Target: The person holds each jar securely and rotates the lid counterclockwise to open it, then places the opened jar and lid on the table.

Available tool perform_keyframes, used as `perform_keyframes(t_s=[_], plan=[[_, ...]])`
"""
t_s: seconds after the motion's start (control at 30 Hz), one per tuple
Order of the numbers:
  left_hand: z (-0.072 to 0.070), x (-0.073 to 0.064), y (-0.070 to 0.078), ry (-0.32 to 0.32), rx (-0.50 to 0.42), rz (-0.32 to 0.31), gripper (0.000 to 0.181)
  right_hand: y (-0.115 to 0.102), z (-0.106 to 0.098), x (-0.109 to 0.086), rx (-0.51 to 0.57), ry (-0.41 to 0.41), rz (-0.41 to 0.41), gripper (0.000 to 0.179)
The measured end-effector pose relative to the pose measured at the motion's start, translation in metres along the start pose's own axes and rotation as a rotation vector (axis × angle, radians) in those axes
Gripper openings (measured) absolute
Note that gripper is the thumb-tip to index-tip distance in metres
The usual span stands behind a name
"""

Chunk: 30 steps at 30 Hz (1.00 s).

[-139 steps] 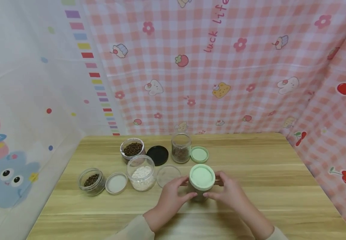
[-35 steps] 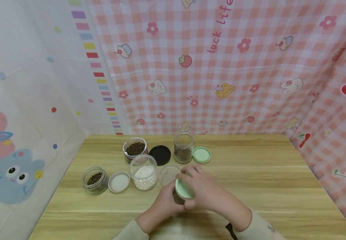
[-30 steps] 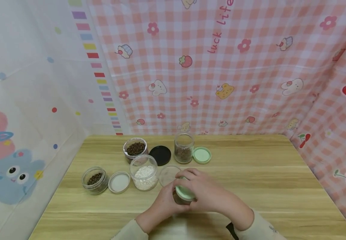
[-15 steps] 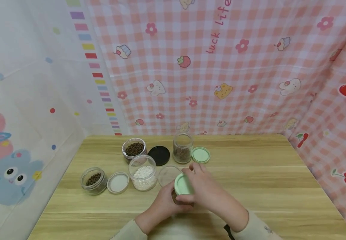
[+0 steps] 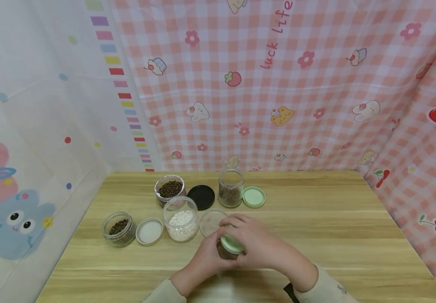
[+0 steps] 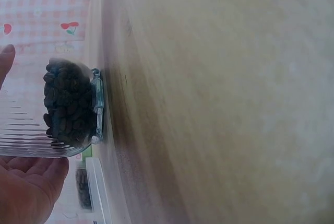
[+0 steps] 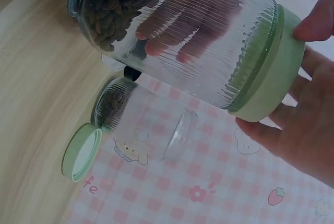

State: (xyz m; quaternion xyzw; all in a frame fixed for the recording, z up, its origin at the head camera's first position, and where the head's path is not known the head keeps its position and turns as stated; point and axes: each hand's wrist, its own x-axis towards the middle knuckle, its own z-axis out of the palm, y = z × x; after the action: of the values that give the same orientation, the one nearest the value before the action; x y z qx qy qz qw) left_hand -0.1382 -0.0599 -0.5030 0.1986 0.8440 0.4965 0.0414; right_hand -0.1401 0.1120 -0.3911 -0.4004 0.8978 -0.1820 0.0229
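Note:
A ribbed glass jar (image 7: 182, 41) with dark beans in its bottom stands in front of me, its green lid (image 7: 269, 70) on top. In the head view my left hand (image 5: 207, 256) grips the jar's body from the left. From the right, my right hand (image 5: 261, 244) lies over the lid, fingers and thumb curled round its rim. Much of the lid is covered by that hand in the head view. The left wrist view shows the beans (image 6: 68, 104) low in the jar, close to the tabletop.
Behind the hands stand a ribbed jar (image 5: 231, 191) beside a green lid (image 5: 254, 197), a bean jar (image 5: 170, 188) by a black lid (image 5: 201, 197), and a jar of white flakes (image 5: 181, 225) by a clear lid (image 5: 211, 223). At left, a low bean jar (image 5: 119, 230) neighbours a white-topped lid (image 5: 149, 231).
The lidded jar has moved left from where both hands held its sides. My right hand has shifted onto the lid, loosened its fingers half a second ago, and closed round it again.

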Motion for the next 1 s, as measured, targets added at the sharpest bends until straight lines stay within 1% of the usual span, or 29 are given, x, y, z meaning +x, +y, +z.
perform_keyframes(t_s=[0.03,0.1,0.17,0.27,0.33,0.4,0.47,0.53,0.6,0.7,0.8,0.87,0.93,1.0], plan=[[0.0001,0.0,-0.0001,-0.001,0.0,0.005,0.069,0.0,0.0002,0.0,0.001,-0.001,-0.019,0.058],[0.0003,-0.0001,-0.0006,-0.001,-0.001,0.012,0.067,-0.0004,0.0006,-0.0003,0.014,-0.002,-0.031,0.054],[0.0005,0.0,-0.001,0.001,-0.001,0.018,0.064,-0.0012,0.0012,-0.0003,0.054,0.02,-0.007,0.051],[0.0006,0.0,-0.0005,-0.015,-0.057,-0.004,0.07,-0.0028,0.0026,-0.0001,0.066,0.107,0.097,0.058],[0.0005,-0.0004,0.0,-0.028,-0.091,-0.022,0.074,-0.0036,0.0038,0.0005,0.034,0.172,0.179,0.069],[0.0005,-0.0004,0.0007,-0.041,-0.126,-0.041,0.082,-0.0046,0.0044,0.001,-0.021,0.202,0.245,0.076],[0.0004,-0.0003,0.0011,-0.043,-0.137,-0.047,0.084,-0.0049,0.0047,0.0017,-0.073,0.198,0.274,0.077],[0.0006,0.0002,0.0012,-0.039,-0.137,-0.049,0.086,-0.0054,0.0038,0.002,-0.104,0.174,0.272,0.074],[0.0007,0.0005,0.0008,-0.031,-0.117,-0.046,0.086,-0.0051,0.0027,0.0022,-0.106,0.145,0.252,0.069],[0.0008,0.0005,-0.0006,-0.012,-0.072,-0.018,0.08,-0.0037,0.0011,0.0017,-0.067,0.096,0.204,0.066],[0.0005,0.0,-0.0012,0.002,-0.022,0.004,0.075,-0.0017,0.0007,0.0006,-0.018,0.041,0.149,0.07],[0.0003,-0.0002,-0.0015,0.003,-0.016,0.011,0.073,-0.0011,0.0005,-0.0004,0.0,0.017,0.121,0.071],[0.0002,-0.0001,-0.0013,0.0,-0.017,0.013,0.073,-0.0009,0.0005,-0.0013,0.021,0.023,0.107,0.07],[0.0003,0.0003,-0.0013,0.001,-0.021,0.011,0.072,-0.0012,0.0011,-0.0017,0.04,0.046,0.12,0.071]])
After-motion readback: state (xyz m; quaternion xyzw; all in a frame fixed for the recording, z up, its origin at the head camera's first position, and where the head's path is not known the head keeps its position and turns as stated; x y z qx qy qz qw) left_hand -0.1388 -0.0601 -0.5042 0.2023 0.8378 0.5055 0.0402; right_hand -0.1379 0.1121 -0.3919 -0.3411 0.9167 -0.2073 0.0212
